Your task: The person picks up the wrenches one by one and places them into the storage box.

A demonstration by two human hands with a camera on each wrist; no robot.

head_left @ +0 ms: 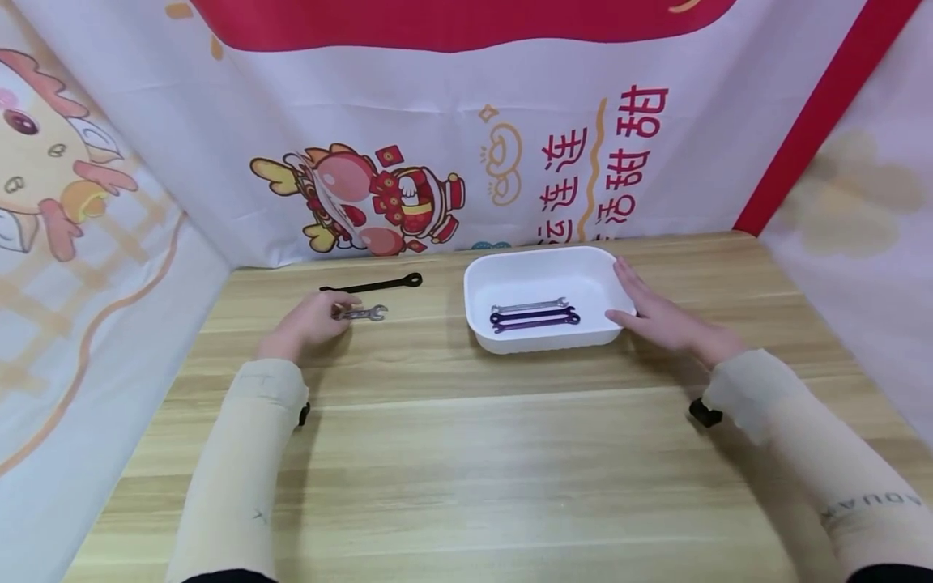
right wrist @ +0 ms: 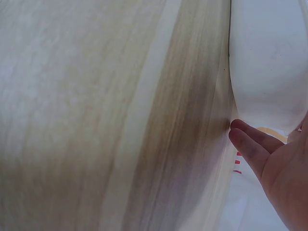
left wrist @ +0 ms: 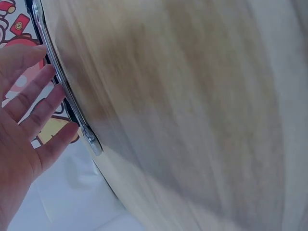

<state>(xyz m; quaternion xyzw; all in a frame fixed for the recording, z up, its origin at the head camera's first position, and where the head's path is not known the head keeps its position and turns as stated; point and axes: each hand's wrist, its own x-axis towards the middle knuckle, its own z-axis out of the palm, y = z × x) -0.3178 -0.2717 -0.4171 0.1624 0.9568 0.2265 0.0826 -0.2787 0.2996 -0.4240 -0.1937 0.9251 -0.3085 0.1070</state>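
Note:
My left hand (head_left: 309, 324) is over a silver wrench (head_left: 368, 313) on the table, covering its left end in the head view. In the left wrist view, the fingers (left wrist: 43, 108) are spread and fairly straight, tips right at the wrench's shaft. Just behind it lies a black wrench (head_left: 379, 285), its left end partly behind the hand. My right hand (head_left: 666, 320) rests against the right end of a white plastic box (head_left: 543, 344), thumb by the rim and fingers extended along the side. Inside the box lie a silver wrench (head_left: 528, 306), a dark wrench (head_left: 535, 315) and a purple wrench (head_left: 539, 323).
The wooden table (head_left: 466, 470) ends at the back against a printed cloth (head_left: 437, 89). More cloth hangs at the left and right. Dark straps (head_left: 705, 413) show under both wrists.

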